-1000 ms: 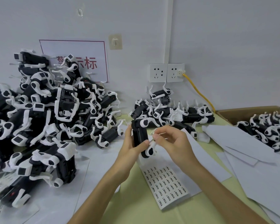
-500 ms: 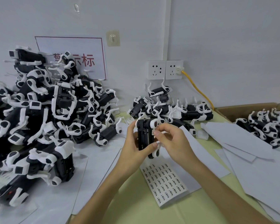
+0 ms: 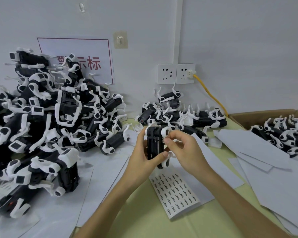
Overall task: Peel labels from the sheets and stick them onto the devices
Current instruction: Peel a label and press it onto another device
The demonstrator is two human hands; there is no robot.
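1. The left hand [image 3: 140,158] comes up from the lower middle, with the forearm angled toward the upper right and the palm turned inward. Its fingers are curled round the back of one device [image 3: 152,143] and its thumb lies across the lower front. It grips the device upright between the two hands.
2. The device has a black body with white rounded caps at the top and a white piece at the bottom. It is raised above the table [image 3: 141,215].
3. The right hand [image 3: 186,149] reaches in from the lower right with the wrist bent and the knuckles up. Its thumb and forefinger are drawn together at the device's right edge, pinching a small white label [image 3: 164,140]. I cannot tell whether the label touches the device. The other fingers curl loosely underneath.
4. The label sheet [image 3: 175,194], printed with rows of small labels, lies flat on the table just below both hands, partly under the right wrist.
5. A large heap of devices [image 3: 46,127] lies well to the left of the left hand. A smaller heap [image 3: 182,115] sits just beyond the hands, against the wall.
6. Blank sheets [image 3: 268,172] lie to the right of the right hand. Beyond them is a cardboard box [image 3: 258,114] holding more devices.
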